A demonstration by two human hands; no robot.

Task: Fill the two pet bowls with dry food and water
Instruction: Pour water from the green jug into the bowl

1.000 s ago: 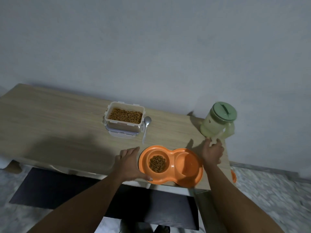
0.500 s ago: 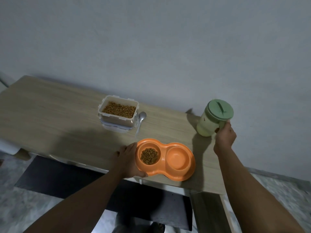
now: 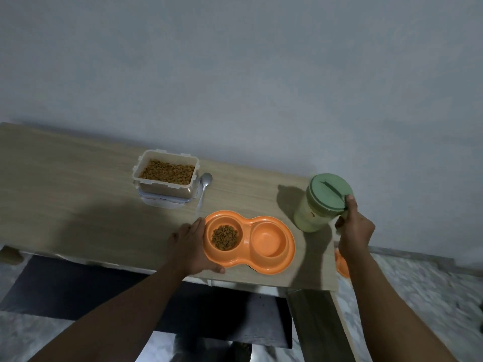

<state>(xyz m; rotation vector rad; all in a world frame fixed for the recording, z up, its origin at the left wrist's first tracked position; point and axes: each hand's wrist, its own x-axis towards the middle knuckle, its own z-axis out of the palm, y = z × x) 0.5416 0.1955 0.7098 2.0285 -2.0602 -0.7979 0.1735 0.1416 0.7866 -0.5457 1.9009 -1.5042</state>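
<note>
An orange double pet bowl (image 3: 271,267) sits near the front edge of the wooden table (image 3: 65,194). Its left cup holds dry food (image 3: 224,237); its right cup (image 3: 268,239) looks dry and bare. My left hand (image 3: 190,248) grips the bowl's left rim. A pale green jug (image 3: 316,210) with a darker green lid stands at the table's right end, slightly tilted. My right hand (image 3: 351,226) is closed on its handle side, thumb on the lid edge.
A clear plastic container of dry food (image 3: 167,175) stands on its lid behind the bowl, with a metal spoon (image 3: 203,189) lying beside it. The wall is close behind. An orange item (image 3: 341,265) lies on the floor past the table's right edge.
My right hand has taken hold of the jug and drawn it nearer the bowl, tilting it a little. My left hand stays on the bowl's left rim.
</note>
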